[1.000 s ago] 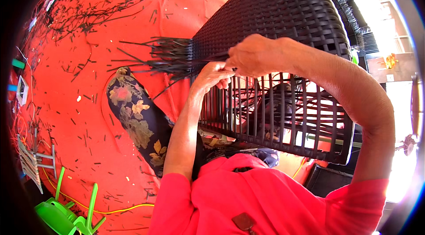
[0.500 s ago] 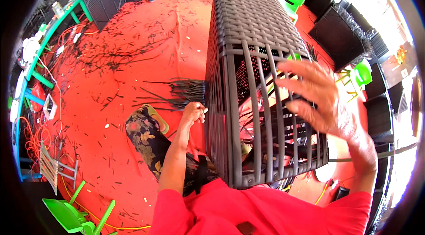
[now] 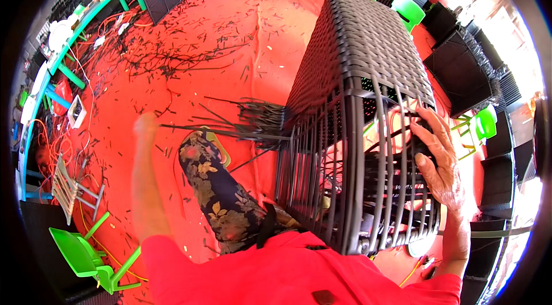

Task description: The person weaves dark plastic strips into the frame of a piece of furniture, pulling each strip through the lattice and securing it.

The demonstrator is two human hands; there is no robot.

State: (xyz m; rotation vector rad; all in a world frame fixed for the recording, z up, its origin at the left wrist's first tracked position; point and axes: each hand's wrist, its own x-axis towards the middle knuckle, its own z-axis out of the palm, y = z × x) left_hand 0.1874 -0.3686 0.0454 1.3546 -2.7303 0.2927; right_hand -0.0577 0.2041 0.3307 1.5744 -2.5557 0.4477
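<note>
A tall, box-shaped dark brown wicker piece (image 3: 382,29) leans between my legs. Its upper part is tightly woven, while long bare uprights (image 3: 357,190) run down the lower part. A long dark strip (image 3: 230,131) stretches left from the piece to my left hand (image 3: 146,125), which is smeared by motion but seems closed on its end. On the other side, my right hand (image 3: 440,161) rests with bent fingers and thumb at the outer uprights, gripping that edge. Several loose strip ends (image 3: 259,115) fan out from the piece's left side.
Strip scraps (image 3: 178,63) litter the red floor. A green chair (image 3: 86,253) lies at lower left, beside a small wooden-topped stool (image 3: 64,184). More green chairs (image 3: 486,122) and dark wicker panels (image 3: 463,66) line the right. A blue-green table (image 3: 75,40) curves along the left.
My left hand has swung out left, drawing a strip from the wicker piece. My right hand has come down onto the uprights. The piece now sits further right and more tilted in view.
</note>
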